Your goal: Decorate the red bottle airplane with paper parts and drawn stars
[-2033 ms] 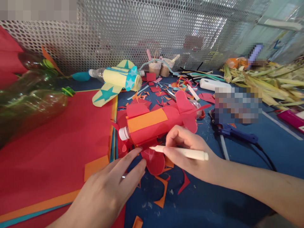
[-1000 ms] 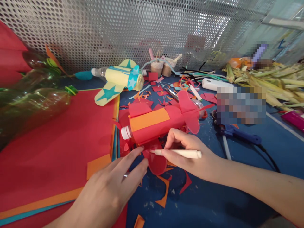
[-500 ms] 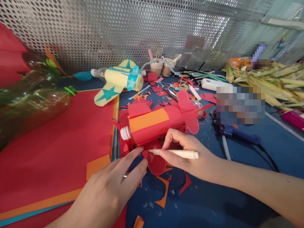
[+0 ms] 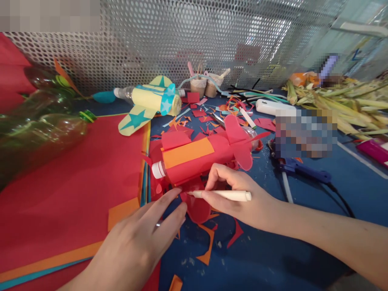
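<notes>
A bottle plane wrapped in red paper with an orange stripe point(image 4: 194, 158) lies on the blue table. Just in front of it lies a round red paper piece point(image 4: 197, 207). My right hand point(image 4: 239, 200) is closed on a white pen point(image 4: 226, 195), whose tip touches the upper left edge of that red piece. My left hand point(image 4: 142, 242) lies flat with fingers stretched out. Its fingertips press the left edge of the red piece. A ring shows on one finger.
A yellow bottle plane with teal stars point(image 4: 151, 103) lies further back. Large red paper sheets point(image 4: 69, 190) cover the left. Green plastic bottles point(image 4: 36, 129) lie far left. A blue glue gun point(image 4: 303, 171) with a cable, paper scraps, cups and corn husks point(image 4: 339, 103) fill the right.
My right hand with the pen has shifted left across the red round piece. My left hand has stayed almost still on its edge.
</notes>
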{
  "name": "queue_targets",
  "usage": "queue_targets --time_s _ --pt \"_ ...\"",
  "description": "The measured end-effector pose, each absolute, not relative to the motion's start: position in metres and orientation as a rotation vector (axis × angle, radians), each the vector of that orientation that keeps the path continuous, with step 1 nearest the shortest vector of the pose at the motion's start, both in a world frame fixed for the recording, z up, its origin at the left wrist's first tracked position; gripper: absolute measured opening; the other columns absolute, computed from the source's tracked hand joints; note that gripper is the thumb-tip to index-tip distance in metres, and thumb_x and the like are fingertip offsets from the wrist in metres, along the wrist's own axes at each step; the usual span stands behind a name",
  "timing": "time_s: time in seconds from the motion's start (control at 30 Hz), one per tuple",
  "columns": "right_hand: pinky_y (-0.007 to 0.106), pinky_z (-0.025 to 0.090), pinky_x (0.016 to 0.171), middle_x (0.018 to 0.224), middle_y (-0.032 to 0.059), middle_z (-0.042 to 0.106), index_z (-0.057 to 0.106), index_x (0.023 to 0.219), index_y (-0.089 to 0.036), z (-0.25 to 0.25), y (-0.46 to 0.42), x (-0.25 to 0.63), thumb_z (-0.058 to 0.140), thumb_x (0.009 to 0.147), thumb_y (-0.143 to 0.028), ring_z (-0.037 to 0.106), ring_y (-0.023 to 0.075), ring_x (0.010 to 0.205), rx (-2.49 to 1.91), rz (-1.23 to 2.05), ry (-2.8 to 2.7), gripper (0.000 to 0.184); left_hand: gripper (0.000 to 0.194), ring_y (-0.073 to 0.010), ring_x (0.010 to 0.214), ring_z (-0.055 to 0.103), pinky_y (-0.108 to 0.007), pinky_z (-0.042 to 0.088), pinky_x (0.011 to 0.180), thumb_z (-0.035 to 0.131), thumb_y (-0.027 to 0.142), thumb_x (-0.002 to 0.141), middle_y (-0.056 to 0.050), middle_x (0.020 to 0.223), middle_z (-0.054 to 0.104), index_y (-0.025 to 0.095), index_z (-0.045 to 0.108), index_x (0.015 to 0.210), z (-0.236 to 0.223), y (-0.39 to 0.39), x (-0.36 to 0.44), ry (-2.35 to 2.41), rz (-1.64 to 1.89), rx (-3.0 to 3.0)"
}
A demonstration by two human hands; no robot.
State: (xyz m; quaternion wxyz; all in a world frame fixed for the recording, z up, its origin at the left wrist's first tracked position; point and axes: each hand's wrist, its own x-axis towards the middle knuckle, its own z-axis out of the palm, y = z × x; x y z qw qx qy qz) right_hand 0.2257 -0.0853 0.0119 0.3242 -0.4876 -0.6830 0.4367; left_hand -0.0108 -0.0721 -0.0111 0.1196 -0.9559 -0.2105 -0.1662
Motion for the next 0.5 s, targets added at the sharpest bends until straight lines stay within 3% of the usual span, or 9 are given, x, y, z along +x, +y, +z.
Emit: queue_targets --time_s 0.5 --pt "0.017 0.035 0.046 0.064 -0.0075 0.053 0.048 0.079 -0.02 0.0136 -0.0848 0.225 0.061 0.086 -0.031 0.046 0.0051 0.052 -1.296 1.169 -1.785 0.019 0.047 -0.0297 0.087 0.072 -0.037 0.062 0.062 0.024 0.01 0.095 -0.018 0.105 0.072 0.014 0.07 0.102 -0.0104 -0.0713 -0.0124 -0.608 -0.47 -2.793"
